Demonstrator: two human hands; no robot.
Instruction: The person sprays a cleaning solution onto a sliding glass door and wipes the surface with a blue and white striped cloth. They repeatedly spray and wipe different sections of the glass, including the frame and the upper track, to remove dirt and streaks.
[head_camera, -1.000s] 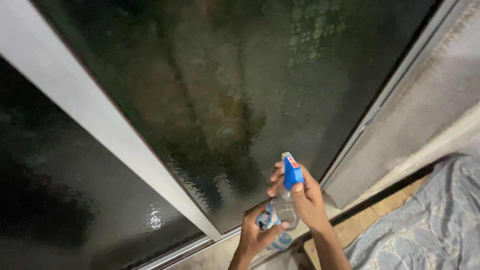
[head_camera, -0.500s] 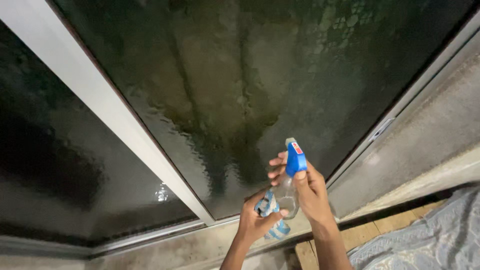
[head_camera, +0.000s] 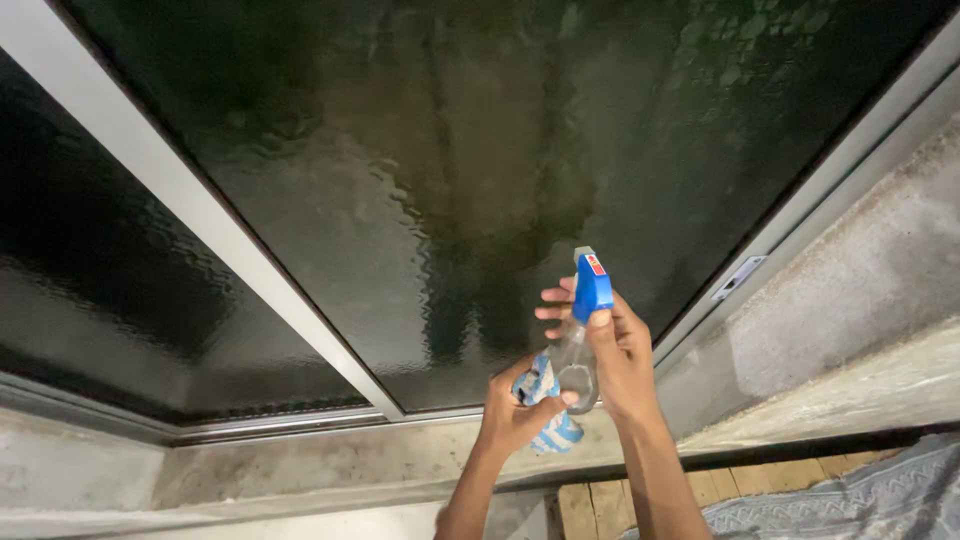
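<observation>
My right hand (head_camera: 615, 360) grips a clear spray bottle (head_camera: 577, 365) by its neck, fingers on the trigger of its blue spray head (head_camera: 592, 288), nozzle toward the dark textured window glass (head_camera: 460, 170). My left hand (head_camera: 510, 415) holds a blue and white cloth (head_camera: 548, 428) bunched against the bottle's base, thumb touching the bottle. Both hands are close to the lower part of the right pane.
A light metal frame bar (head_camera: 200, 220) splits the left pane from the right pane. A grey concrete sill (head_camera: 300, 470) runs below, a rough wall (head_camera: 850, 280) rises at right, and wooden slats (head_camera: 600, 505) with a patterned grey fabric (head_camera: 860, 495) lie at bottom right.
The view has tilted and shifted, so the sill and lower frame now show. Both hands with bottle and cloth sit higher in the picture; their grip is unchanged.
</observation>
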